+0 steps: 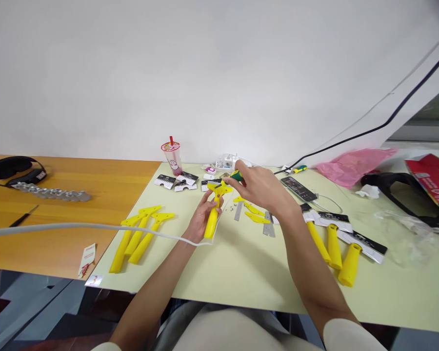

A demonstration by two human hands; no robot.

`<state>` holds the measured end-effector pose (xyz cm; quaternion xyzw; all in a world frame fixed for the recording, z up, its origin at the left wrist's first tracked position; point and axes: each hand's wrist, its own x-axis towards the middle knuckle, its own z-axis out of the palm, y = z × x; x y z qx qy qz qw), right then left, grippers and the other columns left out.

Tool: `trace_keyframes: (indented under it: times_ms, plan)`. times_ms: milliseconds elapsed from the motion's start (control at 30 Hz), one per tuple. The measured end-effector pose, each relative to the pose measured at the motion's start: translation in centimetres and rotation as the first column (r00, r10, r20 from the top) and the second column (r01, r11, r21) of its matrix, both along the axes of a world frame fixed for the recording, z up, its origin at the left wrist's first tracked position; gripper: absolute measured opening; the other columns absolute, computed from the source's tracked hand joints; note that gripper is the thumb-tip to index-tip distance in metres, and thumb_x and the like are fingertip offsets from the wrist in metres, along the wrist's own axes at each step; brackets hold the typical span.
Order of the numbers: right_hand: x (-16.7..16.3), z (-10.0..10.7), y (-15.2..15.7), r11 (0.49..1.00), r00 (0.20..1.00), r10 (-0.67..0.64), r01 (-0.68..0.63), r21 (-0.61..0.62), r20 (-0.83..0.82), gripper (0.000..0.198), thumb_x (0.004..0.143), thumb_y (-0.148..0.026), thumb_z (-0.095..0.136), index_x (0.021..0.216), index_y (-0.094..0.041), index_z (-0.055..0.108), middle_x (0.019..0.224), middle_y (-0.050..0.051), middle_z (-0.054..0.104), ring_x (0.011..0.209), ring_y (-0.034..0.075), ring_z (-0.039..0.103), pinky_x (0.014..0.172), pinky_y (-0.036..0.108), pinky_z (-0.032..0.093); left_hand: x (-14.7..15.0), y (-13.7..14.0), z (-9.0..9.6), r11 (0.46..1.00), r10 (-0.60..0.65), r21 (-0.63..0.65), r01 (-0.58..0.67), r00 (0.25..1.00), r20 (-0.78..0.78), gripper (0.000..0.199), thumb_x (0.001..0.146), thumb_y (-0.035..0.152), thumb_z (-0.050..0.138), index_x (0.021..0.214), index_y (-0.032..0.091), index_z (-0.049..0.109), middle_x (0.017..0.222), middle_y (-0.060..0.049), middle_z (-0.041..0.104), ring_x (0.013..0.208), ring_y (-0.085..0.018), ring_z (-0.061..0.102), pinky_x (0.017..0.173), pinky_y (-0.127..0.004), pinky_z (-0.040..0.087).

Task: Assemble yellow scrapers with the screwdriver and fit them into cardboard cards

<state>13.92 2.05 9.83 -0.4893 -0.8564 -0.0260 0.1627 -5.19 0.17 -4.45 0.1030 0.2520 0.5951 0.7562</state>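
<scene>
My left hand (201, 218) is closed round a yellow scraper (212, 220), its wide head tilted up and away from me. A green-handled screwdriver (236, 176) is gripped in my right hand (258, 187), above the scraper's head; whether its tip touches a screw is too small to tell. Just right of the scraper lie yellow head pieces (255, 217), grey metal blades (269, 228) and tiny screws. On the left of the table rest 3 scrapers (143, 236) with heads fitted. Across on the right are 3 yellow handles (334, 247) without heads.
A white cable (95, 226) runs across in front of my left arm. At the back stand a cup with a straw (173, 158) and a power strip (227, 162). Black-and-white cards (186, 178), a phone (298, 189), a second screwdriver (300, 169) and a pink bag (353, 167) lie around.
</scene>
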Motion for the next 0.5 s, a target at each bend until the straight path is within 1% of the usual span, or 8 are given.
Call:
trace_keyframes:
  times_ms: [67, 167, 267, 333, 367, 433, 500]
  plan:
    - [0.18, -0.02, 0.02, 1.0, 1.0, -0.004, 0.003, -0.019, -0.028, 0.035, 0.114, -0.051, 0.039, 0.126, -0.02, 0.051, 0.088, 0.01, 0.078, 0.073, 0.03, 0.068, 0.063, 0.035, 0.029, 0.04, -0.05, -0.02, 1.0, -0.002, -0.002, 0.002, 1.0, 0.001, 0.064, 0.079, -0.008, 0.072, 0.131, 0.028, 0.061, 0.138, -0.011, 0.069, 0.106, -0.015, 0.076, 0.067, -0.014, 0.054]
    - [0.43, 0.0, -0.07, 0.997, 0.995, 0.058, -0.061, -0.039, -0.082, 0.031, 0.11, -0.042, 0.048, 0.132, -0.021, 0.047, 0.099, 0.01, 0.079, 0.076, 0.029, 0.07, 0.065, 0.034, 0.034, 0.07, -0.09, -0.1, 1.0, -0.005, 0.001, 0.005, 1.0, -0.009, 0.064, 0.079, -0.007, 0.073, 0.131, 0.028, 0.061, 0.139, -0.01, 0.069, 0.106, -0.014, 0.076, 0.068, -0.014, 0.054]
    - [0.38, 0.04, -0.19, 0.993, 0.99, 0.115, -0.117, -0.017, -0.082, 0.023, 0.11, -0.036, 0.048, 0.129, -0.023, 0.049, 0.107, 0.01, 0.08, 0.079, 0.028, 0.069, 0.067, 0.035, 0.035, 0.05, -0.06, -0.18, 1.0, -0.012, 0.011, 0.012, 1.0, -0.017, 0.065, 0.079, -0.005, 0.074, 0.132, 0.029, 0.061, 0.138, -0.009, 0.069, 0.106, -0.014, 0.076, 0.068, -0.013, 0.053]
    - [0.21, 0.05, -0.18, 0.993, 0.99, 0.121, -0.122, -0.008, -0.066, 0.019, 0.112, -0.038, 0.047, 0.123, -0.023, 0.051, 0.103, 0.009, 0.08, 0.081, 0.028, 0.069, 0.067, 0.035, 0.035, 0.03, -0.02, -0.2, 1.0, -0.011, 0.01, 0.011, 1.0, -0.014, 0.064, 0.079, -0.005, 0.074, 0.132, 0.029, 0.061, 0.137, -0.009, 0.069, 0.106, -0.014, 0.076, 0.068, -0.013, 0.053]
    - [0.12, 0.03, -0.13, 0.994, 0.993, 0.107, -0.107, -0.007, -0.051, 0.02, 0.113, -0.041, 0.047, 0.121, -0.023, 0.052, 0.099, 0.009, 0.08, 0.081, 0.029, 0.07, 0.067, 0.035, 0.034, 0.02, 0.0, -0.2, 1.0, -0.008, 0.006, 0.008, 1.0, -0.011, 0.064, 0.079, -0.005, 0.074, 0.131, 0.029, 0.061, 0.138, -0.009, 0.069, 0.107, -0.014, 0.076, 0.068, -0.014, 0.053]
    - [-0.01, -0.03, 0.02, 0.999, 0.999, 0.043, -0.043, 0.001, -0.005, 0.028, 0.114, -0.049, 0.045, 0.117, -0.023, 0.053, 0.089, 0.009, 0.078, 0.079, 0.031, 0.07, 0.065, 0.035, 0.031, 0.01, 0.02, -0.21, 1.0, -0.002, -0.003, 0.002, 1.0, -0.005, 0.063, 0.08, -0.006, 0.073, 0.13, 0.029, 0.061, 0.139, -0.009, 0.069, 0.107, -0.014, 0.076, 0.068, -0.014, 0.053]
    - [0.0, -0.1, 0.18, 0.999, 0.999, -0.031, 0.03, 0.017, 0.04, 0.037, 0.115, -0.056, 0.041, 0.112, -0.022, 0.055, 0.084, 0.011, 0.077, 0.077, 0.032, 0.07, 0.064, 0.036, 0.028, 0.02, 0.03, -0.25, 1.0, -0.001, -0.006, 0.001, 1.0, -0.004, 0.062, 0.08, -0.006, 0.073, 0.129, 0.029, 0.061, 0.137, -0.009, 0.069, 0.106, -0.014, 0.076, 0.068, -0.014, 0.053]
